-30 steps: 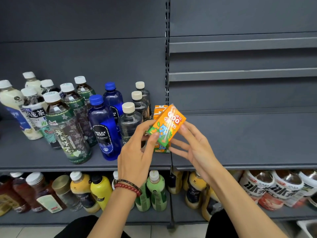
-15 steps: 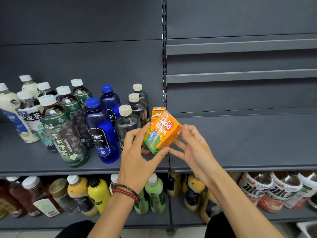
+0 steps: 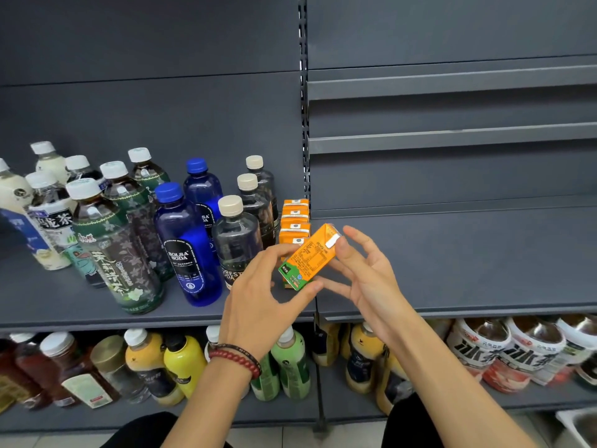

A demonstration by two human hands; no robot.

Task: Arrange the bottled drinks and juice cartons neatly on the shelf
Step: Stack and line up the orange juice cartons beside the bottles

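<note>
**Position.** The juice carton (image 3: 308, 258) is held clear of the shelf (image 3: 452, 263). It is tilted, with its top end toward 1 o'clock and a panel of small print facing the camera.

**Grip state.**
- Left hand (image 3: 258, 305): grip clamped on the carton's lower end, thumb beneath and fingers on the far edge.
- Right hand (image 3: 365, 279): grip clamped on the upper end, thumb pressed beside the white tab (image 3: 332, 241). The other fingers are spread.

**Surroundings.** The row of cartons (image 3: 295, 221) stands at 11 o'clock from the held carton and runs back toward the upright post (image 3: 303, 124). The clear soda bottle (image 3: 237, 244) stands at 9 o'clock, just beside the left hand's fingers.

**Hazards (judged).**
- A carton set down tilted may tip against the row and skew it. Cause: release before the base lies flat.
- Knuckle contact with the clear soda bottle could topple it into the blue bottle (image 3: 187, 253). Cause: narrow clearance at 9 o'clock.
- Excess squeeze may dent the thin card or strain the seal.
</note>
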